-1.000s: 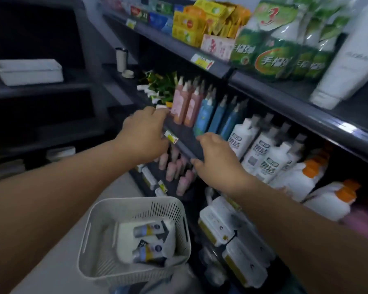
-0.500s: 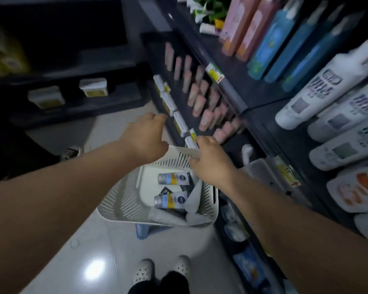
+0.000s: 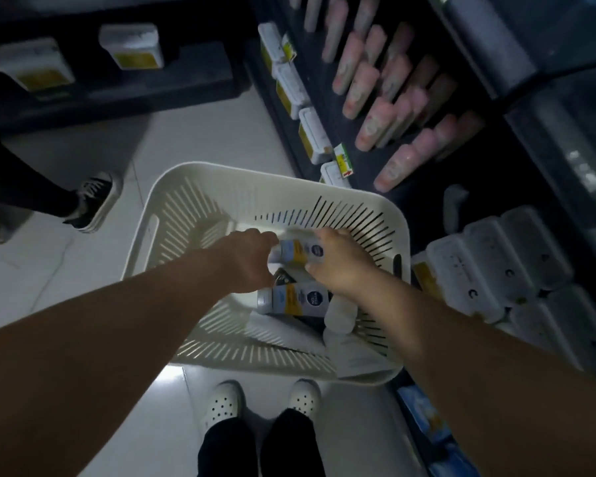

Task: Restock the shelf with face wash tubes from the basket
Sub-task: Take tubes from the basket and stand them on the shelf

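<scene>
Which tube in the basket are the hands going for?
Find the big white basket. Two blue-and-yellow tubes lie inside it. It is the far tube, right between the left hand and the right hand; the near tube lies closer to the white shoes.

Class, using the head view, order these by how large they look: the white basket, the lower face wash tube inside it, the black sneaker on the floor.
1. white basket, clearly largest.
2. black sneaker and lower face wash tube: about alike, and the tube sits nearer the camera, so unranked.
</scene>
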### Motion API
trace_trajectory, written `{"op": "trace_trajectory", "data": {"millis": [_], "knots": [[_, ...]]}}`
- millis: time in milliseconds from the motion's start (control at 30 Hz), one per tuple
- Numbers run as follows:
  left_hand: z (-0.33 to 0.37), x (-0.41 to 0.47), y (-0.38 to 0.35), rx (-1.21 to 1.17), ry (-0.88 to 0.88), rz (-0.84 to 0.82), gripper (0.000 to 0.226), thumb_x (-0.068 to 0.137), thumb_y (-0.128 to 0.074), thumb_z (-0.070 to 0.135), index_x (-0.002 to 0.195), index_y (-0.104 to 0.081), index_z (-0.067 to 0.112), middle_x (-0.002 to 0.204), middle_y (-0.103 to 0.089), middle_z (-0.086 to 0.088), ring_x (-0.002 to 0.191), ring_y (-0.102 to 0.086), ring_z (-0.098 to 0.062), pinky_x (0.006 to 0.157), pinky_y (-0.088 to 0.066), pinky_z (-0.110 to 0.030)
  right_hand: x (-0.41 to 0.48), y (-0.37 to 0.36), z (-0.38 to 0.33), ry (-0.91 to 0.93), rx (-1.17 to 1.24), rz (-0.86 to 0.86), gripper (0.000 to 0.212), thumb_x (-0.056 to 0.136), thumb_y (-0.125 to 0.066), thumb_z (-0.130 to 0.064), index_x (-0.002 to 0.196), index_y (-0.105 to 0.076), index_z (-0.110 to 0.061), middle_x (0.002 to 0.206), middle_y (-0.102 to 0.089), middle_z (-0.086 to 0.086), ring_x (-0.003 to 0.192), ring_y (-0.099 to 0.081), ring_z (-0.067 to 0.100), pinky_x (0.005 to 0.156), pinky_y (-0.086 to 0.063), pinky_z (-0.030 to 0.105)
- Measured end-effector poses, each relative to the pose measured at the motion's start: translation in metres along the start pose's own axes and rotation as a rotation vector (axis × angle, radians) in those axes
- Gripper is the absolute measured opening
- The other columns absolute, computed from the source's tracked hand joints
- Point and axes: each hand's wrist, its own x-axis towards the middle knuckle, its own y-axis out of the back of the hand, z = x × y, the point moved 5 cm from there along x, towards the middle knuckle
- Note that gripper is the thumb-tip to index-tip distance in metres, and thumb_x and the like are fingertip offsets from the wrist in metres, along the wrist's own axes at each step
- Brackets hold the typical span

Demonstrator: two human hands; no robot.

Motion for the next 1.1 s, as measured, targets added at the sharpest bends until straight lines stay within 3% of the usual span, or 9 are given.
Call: {"op": "trace_trajectory", "data": {"millis": [200, 400, 567, 700, 867, 967, 1033, 1100], "knots": [[-0.007, 0.043, -0.054, -0.014, -0.088, -0.087, 0.068, 0.081, -0.068, 0.036, 0.140, -0.039, 0.021, 0.129, -0.054, -0.006, 0.115, -0.054, -0.023, 0.086, -0.041, -0.025, 0.056, -0.035, 0.008, 0.038, -0.205, -0.022, 0.049, 0.084, -0.065, -0.031, 0.129, -0.049, -0.016, 0.130, -0.049, 0.008, 0.121, -0.046, 0.027, 0.094, -0.039, 0.033], [-0.011, 0.067, -0.105, 0.063, -0.071, -0.288, 0.053, 0.082, -0.065, 0.044, 0.128, -0.053, 0.019, 0.121, -0.060, -0.004, 0.110, -0.059, -0.022, 0.090, -0.047, -0.030, 0.101, -0.068, 0.018, 0.062, -0.360, -0.004, 0.057, 0.083, -0.064, -0.039, 0.133, -0.044, -0.021, 0.137, -0.045, 0.004, 0.128, -0.041, 0.027, 0.101, -0.035, 0.038], [-0.021, 0.072, -0.112, 0.062, -0.071, -0.266, 0.050, 0.081, -0.066, 0.043, 0.126, -0.054, 0.023, 0.125, -0.060, -0.003, 0.114, -0.057, -0.022, 0.090, -0.043, -0.027, 0.116, -0.082, 0.028, 0.021, -0.398, -0.029, 0.070, 0.078, -0.065, -0.033, 0.140, -0.034, -0.024, 0.146, -0.034, 0.007, 0.134, -0.030, 0.032, 0.108, -0.024, 0.045], [-0.033, 0.069, -0.102, 0.117, -0.073, -0.261, 0.049, 0.080, -0.068, 0.035, 0.122, -0.051, 0.015, 0.123, -0.059, -0.008, 0.112, -0.057, -0.025, 0.080, -0.041, -0.027, 0.113, -0.084, 0.022, 0.014, -0.422, 0.020, 0.070, 0.066, -0.073, -0.038, 0.128, -0.043, -0.025, 0.132, -0.033, 0.007, 0.126, -0.028, 0.031, 0.103, -0.025, 0.044], [-0.063, 0.044, -0.076, 0.054, -0.001, -0.196, 0.053, 0.072, -0.078, 0.020, 0.108, -0.040, 0.012, 0.085, -0.054, -0.001, 0.076, -0.057, -0.020, 0.061, -0.039, -0.027, 0.090, -0.065, 0.005, 0.050, -0.368, 0.150, 0.068, 0.071, -0.074, -0.040, 0.126, -0.041, -0.017, 0.128, -0.051, 0.008, 0.119, -0.049, 0.030, 0.093, -0.038, 0.037], [-0.068, 0.021, -0.054, 0.015, -0.013, -0.175, 0.056, 0.068, -0.081, 0.017, 0.111, -0.046, 0.007, 0.105, -0.061, -0.012, 0.090, -0.062, -0.025, 0.068, -0.045, -0.031, 0.067, -0.038, -0.011, 0.071, -0.280, 0.178, 0.073, 0.067, -0.081, -0.042, 0.122, -0.043, -0.014, 0.120, -0.058, 0.009, 0.110, -0.058, 0.028, 0.080, -0.040, 0.031], [-0.065, 0.003, -0.032, -0.012, -0.021, -0.147, 0.055, 0.067, -0.079, 0.013, 0.114, -0.051, 0.007, 0.114, -0.061, -0.013, 0.101, -0.061, -0.027, 0.078, -0.046, -0.031, 0.051, -0.020, -0.020, 0.082, -0.150, 0.155, 0.071, 0.065, -0.083, -0.044, 0.118, -0.046, -0.014, 0.118, -0.058, 0.008, 0.108, -0.058, 0.028, 0.082, -0.043, 0.030], [-0.059, -0.017, -0.006, -0.017, -0.024, -0.103, 0.050, 0.070, -0.077, 0.011, 0.114, -0.054, 0.008, 0.114, -0.061, -0.010, 0.103, -0.060, -0.025, 0.074, -0.041, -0.026, 0.033, -0.002, -0.029, 0.097, -0.035, 0.124, 0.062, 0.070, -0.082, -0.040, 0.114, -0.049, -0.012, 0.117, -0.057, 0.010, 0.105, -0.058, 0.028, 0.085, -0.047, 0.033]]}}
